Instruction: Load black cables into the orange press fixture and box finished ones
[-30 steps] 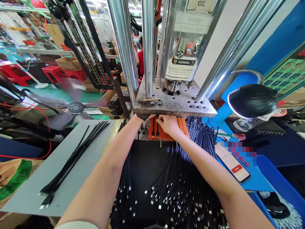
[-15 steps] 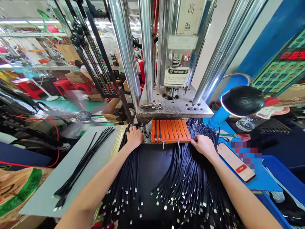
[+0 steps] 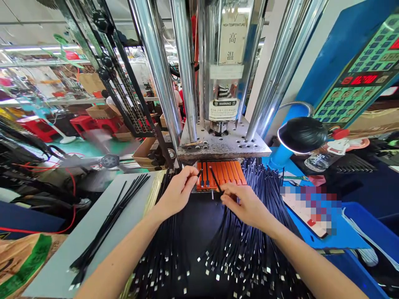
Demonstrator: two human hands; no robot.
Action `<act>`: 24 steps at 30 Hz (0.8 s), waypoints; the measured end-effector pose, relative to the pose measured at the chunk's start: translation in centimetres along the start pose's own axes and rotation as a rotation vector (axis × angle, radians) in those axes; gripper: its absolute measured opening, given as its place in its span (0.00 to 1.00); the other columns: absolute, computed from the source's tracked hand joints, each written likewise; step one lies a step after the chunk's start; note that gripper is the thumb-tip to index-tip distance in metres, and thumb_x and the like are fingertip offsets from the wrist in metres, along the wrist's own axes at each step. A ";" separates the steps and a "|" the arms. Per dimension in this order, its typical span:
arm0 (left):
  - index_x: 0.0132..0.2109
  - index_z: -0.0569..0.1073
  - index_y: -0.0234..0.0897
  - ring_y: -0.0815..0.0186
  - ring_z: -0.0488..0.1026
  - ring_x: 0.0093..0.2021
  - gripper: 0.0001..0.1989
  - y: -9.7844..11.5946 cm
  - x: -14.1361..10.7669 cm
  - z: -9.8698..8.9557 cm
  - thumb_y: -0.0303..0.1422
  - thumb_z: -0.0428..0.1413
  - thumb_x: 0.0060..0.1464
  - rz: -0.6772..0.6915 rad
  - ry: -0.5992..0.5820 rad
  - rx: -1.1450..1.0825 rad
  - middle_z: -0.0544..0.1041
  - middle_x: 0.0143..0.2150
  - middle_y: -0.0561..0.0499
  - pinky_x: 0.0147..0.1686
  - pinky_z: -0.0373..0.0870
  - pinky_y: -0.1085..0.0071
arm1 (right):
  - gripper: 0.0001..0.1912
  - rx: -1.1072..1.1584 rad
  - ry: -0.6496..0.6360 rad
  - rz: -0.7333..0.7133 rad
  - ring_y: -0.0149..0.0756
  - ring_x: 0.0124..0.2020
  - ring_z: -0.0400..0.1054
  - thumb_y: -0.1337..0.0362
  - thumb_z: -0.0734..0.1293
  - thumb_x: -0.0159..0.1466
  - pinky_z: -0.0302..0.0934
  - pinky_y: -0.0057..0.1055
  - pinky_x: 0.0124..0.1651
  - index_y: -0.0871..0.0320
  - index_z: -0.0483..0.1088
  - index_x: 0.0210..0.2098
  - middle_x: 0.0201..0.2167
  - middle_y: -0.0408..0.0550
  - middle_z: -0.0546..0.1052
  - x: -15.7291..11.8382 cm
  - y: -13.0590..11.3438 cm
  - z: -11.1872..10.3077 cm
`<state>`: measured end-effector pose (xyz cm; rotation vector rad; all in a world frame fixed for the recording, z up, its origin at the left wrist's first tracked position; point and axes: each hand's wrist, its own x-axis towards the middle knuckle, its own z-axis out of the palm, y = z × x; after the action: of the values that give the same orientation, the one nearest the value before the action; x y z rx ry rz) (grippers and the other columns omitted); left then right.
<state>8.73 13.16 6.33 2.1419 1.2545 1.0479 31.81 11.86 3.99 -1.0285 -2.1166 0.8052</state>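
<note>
Right hand (image 3: 243,203): fingers and thumb closed on a thin, black, flat cable (image 3: 216,180), which slants above the bright orange, grooved, rectangular block (image 3: 232,176). Left hand (image 3: 178,190): thumb and forefinger pinched on a small dark tip (image 3: 200,172) beside the block's left edge. Whether this belongs to the same cable cannot be told.

Two dark strips (image 3: 207,178) lie in the block's left-hand grooves; grooves further right show bare orange. The block sits below the pitted, grey metal press plate (image 3: 222,147). A dense mass of black cables with pale metallic tips (image 3: 264,249) spreads over the black counter (image 3: 198,245) at right.

Handling, as judged: the cable should be light and limp along its length, firmer at the connector ends, somewhat smooth, and unlikely to break but easily kinked. Best hold: a fingertip pinch close behind a connector, second hand steadying the free length.
</note>
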 end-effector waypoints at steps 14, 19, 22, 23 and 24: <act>0.31 0.71 0.34 0.72 0.68 0.17 0.17 5.1 5.4 -0.4 0.44 0.65 0.48 -0.080 -0.116 -0.584 0.70 0.19 0.56 0.19 0.66 0.76 | 0.14 0.112 0.200 -0.181 0.30 0.25 0.62 0.60 0.55 0.72 0.54 0.27 0.30 0.56 0.61 0.31 0.25 0.41 0.68 2.2 -3.0 1.5; 0.27 0.67 0.36 0.74 0.69 0.18 0.19 5.4 7.9 -0.8 0.43 0.65 0.48 0.115 0.172 -0.475 0.70 0.21 0.58 0.18 0.64 0.78 | 0.06 -0.121 0.052 -0.144 0.35 0.35 0.70 0.67 0.59 0.69 0.61 0.30 0.39 0.58 0.67 0.40 0.36 0.48 0.76 0.3 -1.6 2.7; 0.28 0.68 0.36 0.76 0.70 0.20 0.17 6.3 9.1 -1.6 0.42 0.63 0.52 0.294 0.359 -0.351 0.71 0.26 0.57 0.19 0.63 0.79 | 0.05 -0.225 0.009 -0.081 0.35 0.32 0.70 0.68 0.63 0.66 0.60 0.28 0.37 0.59 0.69 0.34 0.31 0.47 0.75 1.7 0.8 2.8; 0.29 0.68 0.36 0.76 0.70 0.21 0.16 6.7 9.2 -1.8 0.42 0.63 0.53 0.353 0.385 -0.312 0.72 0.27 0.57 0.20 0.64 0.78 | 0.06 -0.251 0.018 -0.063 0.34 0.31 0.70 0.68 0.65 0.66 0.59 0.28 0.36 0.59 0.70 0.31 0.29 0.46 0.75 2.7 1.7 2.6; 0.29 0.69 0.36 0.76 0.70 0.22 0.15 7.0 9.2 -2.0 0.41 0.62 0.54 0.411 0.394 -0.264 0.72 0.28 0.56 0.21 0.65 0.78 | 0.08 -0.271 0.037 -0.036 0.34 0.29 0.69 0.67 0.66 0.65 0.58 0.27 0.36 0.59 0.70 0.28 0.27 0.45 0.74 3.8 2.5 2.3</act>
<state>13.70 17.77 15.91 2.0916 0.7740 1.7687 29.32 15.76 1.76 -1.1289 -2.2473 0.4857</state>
